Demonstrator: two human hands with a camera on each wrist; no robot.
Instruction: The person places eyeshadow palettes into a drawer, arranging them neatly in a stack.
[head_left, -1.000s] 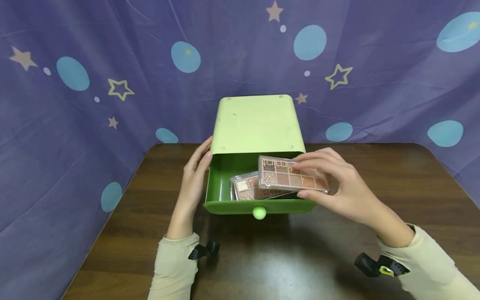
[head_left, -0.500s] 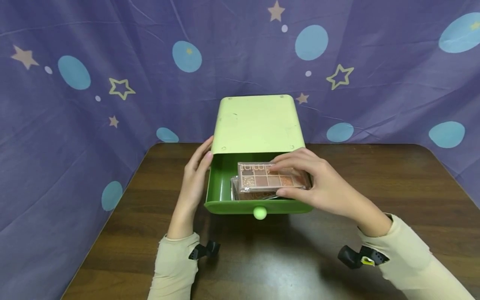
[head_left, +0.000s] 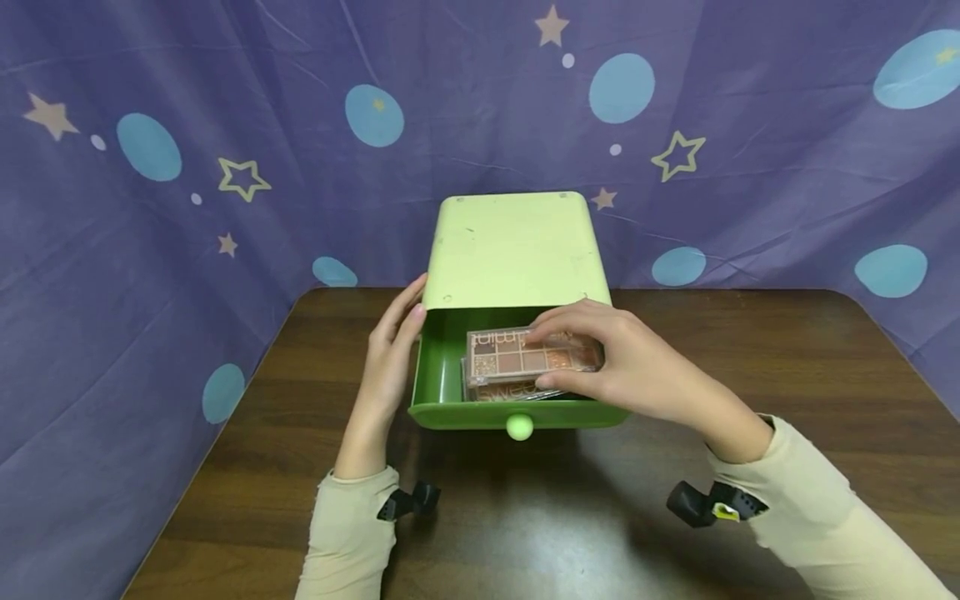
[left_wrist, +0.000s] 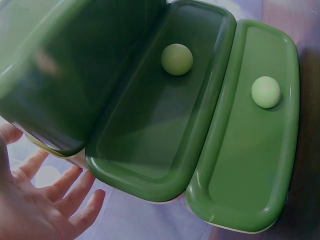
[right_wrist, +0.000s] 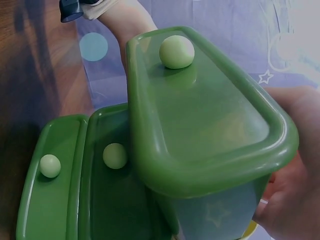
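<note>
A light-green cabinet (head_left: pixel 517 250) stands on the table with its top drawer (head_left: pixel 437 371) pulled out. My left hand (head_left: pixel 386 358) rests against the cabinet's left side; in the left wrist view its fingers (left_wrist: pixel 70 187) look spread and nearly straight. My right hand (head_left: pixel 637 362) reaches over the drawer's right part. Between thumb and fingers it pinches a clear-lidded eyeshadow palette (head_left: pixel 510 362) with brown and glitter pans. Another eyeshadow palette (head_left: pixel 498 392) lies under it in the drawer, mostly covered. In the right wrist view the drawer front (right_wrist: pixel 210 120) hides what the hand holds.
Two lower drawers with round knobs, the middle one (left_wrist: pixel 150 120) and the bottom one (left_wrist: pixel 245 145), are pushed in. A dark wooden table (head_left: pixel 750 358) carries the cabinet. Behind hangs a purple curtain (head_left: pixel 480 108) with stars and blue ovals.
My right hand has moved left and slightly down with the palette, bringing it over the one in the drawer. My left hand has stayed at the cabinet's side.
</note>
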